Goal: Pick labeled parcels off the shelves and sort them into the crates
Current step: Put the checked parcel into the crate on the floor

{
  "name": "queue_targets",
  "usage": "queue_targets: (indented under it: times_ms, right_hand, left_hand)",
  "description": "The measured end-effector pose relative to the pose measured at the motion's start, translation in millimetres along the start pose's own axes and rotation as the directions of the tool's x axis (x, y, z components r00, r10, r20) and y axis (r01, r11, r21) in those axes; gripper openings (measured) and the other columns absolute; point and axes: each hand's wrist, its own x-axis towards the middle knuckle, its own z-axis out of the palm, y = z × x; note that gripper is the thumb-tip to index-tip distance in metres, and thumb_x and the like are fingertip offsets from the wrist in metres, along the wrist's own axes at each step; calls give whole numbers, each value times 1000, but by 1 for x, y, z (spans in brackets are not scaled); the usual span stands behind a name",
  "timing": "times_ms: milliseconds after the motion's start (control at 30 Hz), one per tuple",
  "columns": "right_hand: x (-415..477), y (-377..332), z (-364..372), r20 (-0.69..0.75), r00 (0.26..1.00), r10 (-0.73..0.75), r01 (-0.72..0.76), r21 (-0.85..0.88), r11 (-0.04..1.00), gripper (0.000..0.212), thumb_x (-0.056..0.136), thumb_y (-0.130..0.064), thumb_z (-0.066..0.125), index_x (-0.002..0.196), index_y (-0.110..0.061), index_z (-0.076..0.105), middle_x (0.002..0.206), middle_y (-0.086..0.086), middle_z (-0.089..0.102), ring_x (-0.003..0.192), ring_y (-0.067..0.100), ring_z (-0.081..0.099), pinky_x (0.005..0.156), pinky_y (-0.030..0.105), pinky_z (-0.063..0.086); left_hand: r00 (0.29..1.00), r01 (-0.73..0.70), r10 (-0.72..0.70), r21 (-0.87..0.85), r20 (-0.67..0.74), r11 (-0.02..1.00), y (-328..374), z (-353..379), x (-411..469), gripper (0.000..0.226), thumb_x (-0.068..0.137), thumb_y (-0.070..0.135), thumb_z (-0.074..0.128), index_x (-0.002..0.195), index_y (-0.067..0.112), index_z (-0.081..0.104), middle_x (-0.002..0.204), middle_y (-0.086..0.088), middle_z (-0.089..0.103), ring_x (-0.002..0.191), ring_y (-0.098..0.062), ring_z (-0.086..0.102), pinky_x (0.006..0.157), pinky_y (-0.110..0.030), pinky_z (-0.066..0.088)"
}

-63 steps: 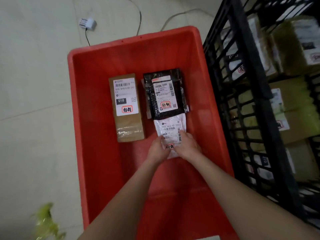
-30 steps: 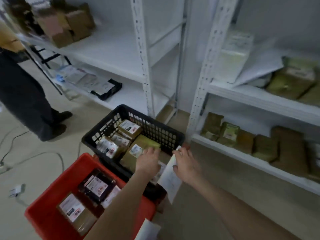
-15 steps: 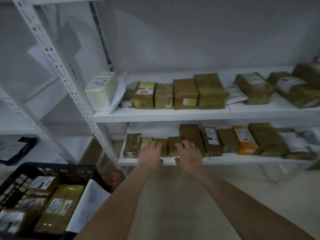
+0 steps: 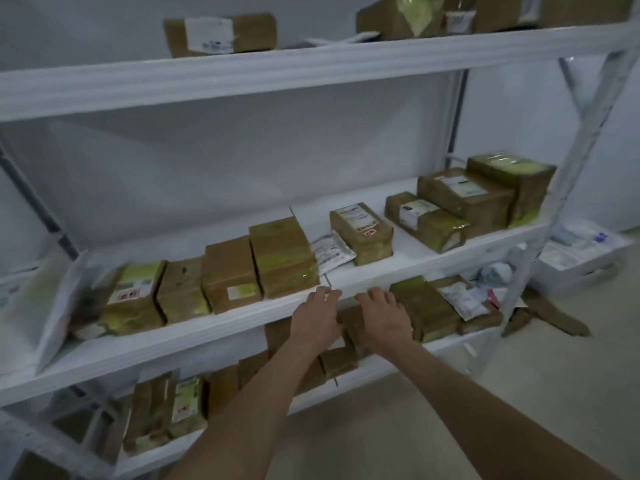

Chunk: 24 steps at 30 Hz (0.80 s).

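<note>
Head camera: from my remote station I watch two bare arms stretch toward a white metal shelving unit (image 4: 586, 140). The left hand (image 4: 317, 318) and the right hand (image 4: 382, 320) hover side by side, palms down, just below the front lip of the middle shelf (image 4: 207, 327). The fingers (image 4: 327, 294) of both lie straight and loosely spread, holding nothing. Between the hands shows a brown parcel (image 4: 348, 318) on the lower shelf (image 4: 381, 372); whether either hand touches it I cannot tell. On the middle shelf a row of taped brown boxes (image 4: 230, 273) stands edge to edge at left, a flat white pouch (image 4: 330, 252) lies just beside them, and four labelled boxes (image 4: 362, 232) step back toward the right. On the top shelf (image 4: 277, 67) sits a labelled parcel (image 4: 220, 34). A white bin (image 4: 581, 258) rests on the floor (image 4: 519, 393) at far right
</note>
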Motion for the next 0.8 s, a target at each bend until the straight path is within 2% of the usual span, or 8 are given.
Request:
queue_targets:
  times_ms: [100,233,333,467,633,800]
  right_hand:
    - [38,28,-5,-42,999,24,-25,-21,999,53,89,-31,53,138,-23,35,139,5,35,127,28,35,98,41,37]
    - [91,50,-10,-38,997,71,-73,-46,996,53,90,-36,54,137,-22,34,139,6,35,126,27,35,99,40,38]
    - [122,62,-15,-58,993,103,-104,-23,994,52,91,-38,55,135,-19,36,138,7,37,124,27,38,99,40,39]
    - [148,82,-21,-45,988,148,-147,29,989,49,91,-36,55,133,-17,38,136,8,38,123,28,38,99,40,40]
    - [182,101,-32,-62,976,210,-197,172,965,53,92,-37,53,138,-18,37,138,10,40,126,30,39,102,42,39]
    - [219,107,-38,68,963,260,-268,326,907,72,91,-48,53,148,-17,22,149,13,31,133,31,36,104,46,37]
  left_hand:
    - [999,-39,39,-10,-20,999,11,3,51,63,88,31,60,144,23,30,147,-1,30,128,-23,41,93,-38,45]
    - [995,-43,32,-128,-93,991,17,1,115,52,92,33,53,140,20,37,142,-2,37,129,-22,40,99,-38,44]
    - [988,50,-87,-266,-130,963,18,-1,154,42,94,36,49,133,21,43,134,-3,44,117,-22,50,89,-37,48]
    - [954,234,-289,-397,-84,888,22,2,189,50,94,42,48,136,16,39,134,-7,43,113,-27,53,84,-38,46]
    - [928,294,-371,-536,-39,791,21,8,218,58,94,37,52,141,10,33,139,-14,40,120,-32,50,96,-47,47]
    - [912,306,-409,-610,-32,731,15,10,233,49,94,32,54,134,7,39,132,-16,47,115,-31,53,95,-42,48]
